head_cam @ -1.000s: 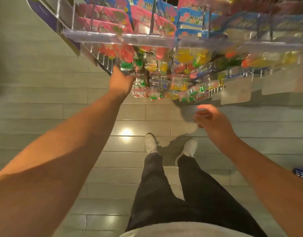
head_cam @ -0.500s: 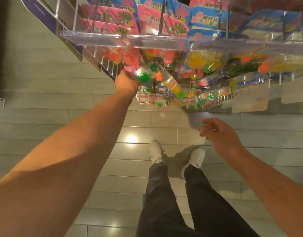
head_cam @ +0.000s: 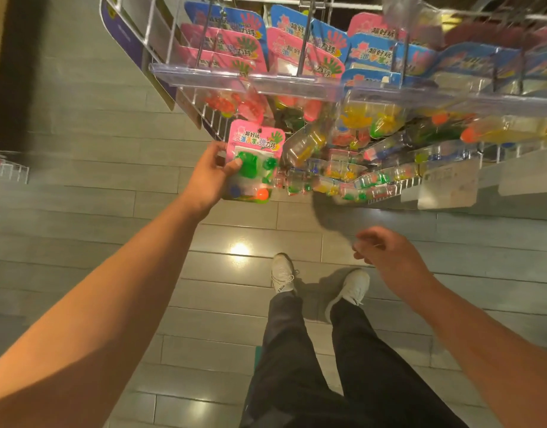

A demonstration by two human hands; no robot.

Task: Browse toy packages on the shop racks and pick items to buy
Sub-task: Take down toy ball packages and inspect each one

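My left hand (head_cam: 208, 176) grips a pink blister toy package (head_cam: 253, 156) by its left edge, thumb on the front over a green toy hand. The package has a pink card top and small blue and orange balls at its bottom. It hangs free just in front of the lower rack. My right hand (head_cam: 386, 254) hovers lower right over the floor, fingers loosely curled, holding nothing. The wire rack (head_cam: 244, 78) above carries several pink and blue carded packages (head_cam: 300, 50) on hooks. More clear packs (head_cam: 343, 174) lie in the lower wire tray.
Clear plastic price rails (head_cam: 296, 88) run along the rack front, and white price tags (head_cam: 448, 186) hang at the right. Grey plank floor (head_cam: 90, 186) lies below, with my white shoes (head_cam: 283, 274) and dark trousers at centre. Another wire basket (head_cam: 6, 169) shows at the far left.
My left hand has pulled the package off the rack and turned it face up, so the pink card now shows. My right hand stayed low with fingers curled.
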